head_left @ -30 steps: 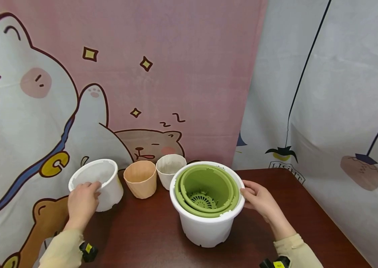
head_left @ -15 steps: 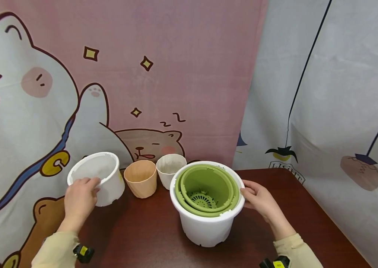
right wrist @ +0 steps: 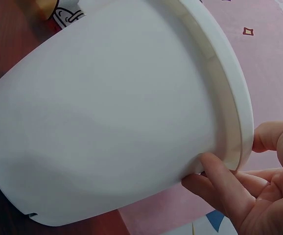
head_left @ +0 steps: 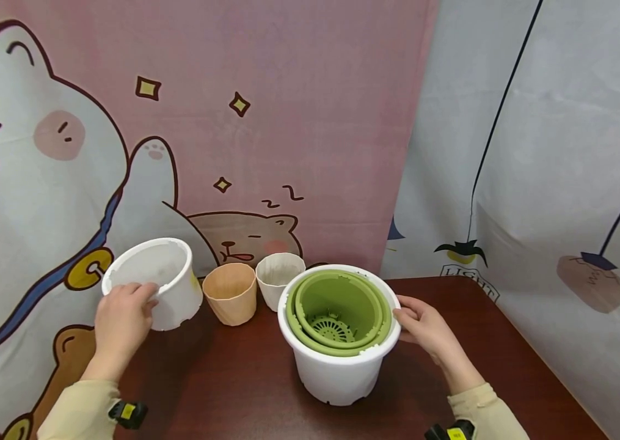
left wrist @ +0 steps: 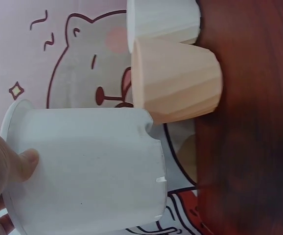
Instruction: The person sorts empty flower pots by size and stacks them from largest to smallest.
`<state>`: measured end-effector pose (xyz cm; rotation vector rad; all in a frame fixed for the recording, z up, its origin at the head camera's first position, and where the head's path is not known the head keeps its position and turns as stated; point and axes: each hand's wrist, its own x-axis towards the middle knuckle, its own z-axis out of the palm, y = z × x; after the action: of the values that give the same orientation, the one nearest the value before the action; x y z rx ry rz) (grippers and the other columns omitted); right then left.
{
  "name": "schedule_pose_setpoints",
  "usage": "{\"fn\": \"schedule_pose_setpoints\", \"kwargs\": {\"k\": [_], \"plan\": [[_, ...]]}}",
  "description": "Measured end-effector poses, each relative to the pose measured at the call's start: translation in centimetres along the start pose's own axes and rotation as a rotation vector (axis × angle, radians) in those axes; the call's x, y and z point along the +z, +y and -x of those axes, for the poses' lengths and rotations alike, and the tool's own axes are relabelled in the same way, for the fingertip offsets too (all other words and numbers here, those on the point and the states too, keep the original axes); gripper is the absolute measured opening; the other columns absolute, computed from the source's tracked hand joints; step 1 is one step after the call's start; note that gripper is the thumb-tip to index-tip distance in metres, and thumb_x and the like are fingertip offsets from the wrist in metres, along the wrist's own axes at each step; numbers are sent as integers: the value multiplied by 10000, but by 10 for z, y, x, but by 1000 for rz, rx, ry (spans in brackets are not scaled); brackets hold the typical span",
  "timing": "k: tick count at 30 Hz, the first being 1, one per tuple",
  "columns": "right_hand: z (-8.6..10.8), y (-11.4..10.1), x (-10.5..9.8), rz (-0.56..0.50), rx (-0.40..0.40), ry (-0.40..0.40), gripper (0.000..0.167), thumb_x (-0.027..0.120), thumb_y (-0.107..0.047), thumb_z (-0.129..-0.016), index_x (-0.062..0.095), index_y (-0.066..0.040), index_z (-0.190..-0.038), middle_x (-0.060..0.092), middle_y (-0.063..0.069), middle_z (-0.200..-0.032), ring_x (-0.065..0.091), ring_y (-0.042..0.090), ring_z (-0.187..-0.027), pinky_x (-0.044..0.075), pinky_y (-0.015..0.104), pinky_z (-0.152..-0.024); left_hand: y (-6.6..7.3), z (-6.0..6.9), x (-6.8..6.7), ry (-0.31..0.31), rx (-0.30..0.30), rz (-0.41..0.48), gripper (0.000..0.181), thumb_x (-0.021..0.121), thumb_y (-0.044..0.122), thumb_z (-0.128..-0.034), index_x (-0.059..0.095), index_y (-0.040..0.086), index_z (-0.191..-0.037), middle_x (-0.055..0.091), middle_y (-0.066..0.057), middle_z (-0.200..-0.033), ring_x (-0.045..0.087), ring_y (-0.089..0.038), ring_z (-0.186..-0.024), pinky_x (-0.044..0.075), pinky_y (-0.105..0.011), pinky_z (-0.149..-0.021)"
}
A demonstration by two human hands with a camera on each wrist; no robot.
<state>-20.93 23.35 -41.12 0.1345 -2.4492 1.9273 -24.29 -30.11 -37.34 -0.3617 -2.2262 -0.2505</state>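
My left hand grips the near rim of a white plastic flowerpot, held above the table at the left. In the left wrist view its thumb lies against the outer wall of this pot. A larger white flowerpot stands upright at the middle right, with green pots nested inside and a slotted base visible within. At that pot's right rim, my right hand pinches the edge. The right wrist view shows the same large pot, with fingers under its rim.
Between the two white pots, further back, stand a peach flowerpot and a small off-white flowerpot side by side. The dark red table meets a printed cloth backdrop behind and at the right.
My left hand has raised the white flowerpot from near the table and drawn it slightly left. The right hand and the large pot have stayed put.
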Motion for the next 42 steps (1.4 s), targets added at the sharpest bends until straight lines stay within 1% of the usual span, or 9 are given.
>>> {"fn": "schedule_pose_setpoints", "kwargs": {"k": [2, 7, 14, 22, 31, 38, 42], "plan": [[0, 0, 0, 1, 0, 1, 524, 572, -124, -1004, 385, 113, -1432, 547, 335, -1305, 679, 313, -990, 586, 391, -763, 1, -3, -3, 11, 1, 6, 291, 791, -98, -661, 697, 26, -906, 652, -189, -799, 558, -430, -736, 420, -580, -606], [0, 0, 0, -10, -1, -5, 523, 570, -118, -1004, 381, 116, -1432, 549, 334, -1303, 678, 309, -991, 587, 390, -763, 6, -10, -9, 52, 28, 17, 277, 780, -99, -675, 689, 30, -903, 652, -182, -802, 552, -426, -732, 411, -575, -598], [0, 0, 0, -11, -8, -8, 519, 570, -110, -1002, 384, 119, -1429, 547, 337, -1303, 678, 310, -989, 587, 391, -760, 14, -19, -16, 61, 38, 31, 295, 789, -102, -679, 692, 34, -921, 659, -188, -835, 550, -415, -767, 425, -559, -634], [0, -1, 0, -14, -10, -7, 511, 563, -101, -1002, 385, 124, -1425, 550, 337, -1298, 676, 305, -992, 587, 389, -761, 28, -27, -21, 111, 97, 65, 279, 757, -106, -698, 697, 57, -916, 655, -155, -827, 557, -396, -771, 422, -540, -631], [0, -1, 0, -26, -11, -12, 515, 561, -101, -1003, 379, 126, -1428, 553, 336, -1295, 672, 299, -1001, 587, 386, -762, 48, -37, -23, 137, 157, 105, 308, 756, -132, -676, 695, 52, -915, 647, -148, -822, 562, -402, -776, 427, -535, -627], [1, 0, 0, -22, -9, -10, 519, 563, -103, -1004, 375, 125, -1431, 544, 339, -1306, 672, 308, -1003, 587, 389, -764, 61, -44, -23, 143, 193, 142, 331, 781, -145, -652, 700, 42, -914, 650, -139, -819, 566, -391, -774, 444, -538, -644], [1, -1, 0, -17, -6, -7, 521, 564, -102, -1003, 374, 124, -1432, 545, 339, -1305, 673, 309, -1002, 587, 391, -763, 69, -49, -21, 154, 213, 167, 334, 769, -157, -649, 700, 43, -907, 652, -133, -815, 571, -384, -778, 445, -543, -656]]}}
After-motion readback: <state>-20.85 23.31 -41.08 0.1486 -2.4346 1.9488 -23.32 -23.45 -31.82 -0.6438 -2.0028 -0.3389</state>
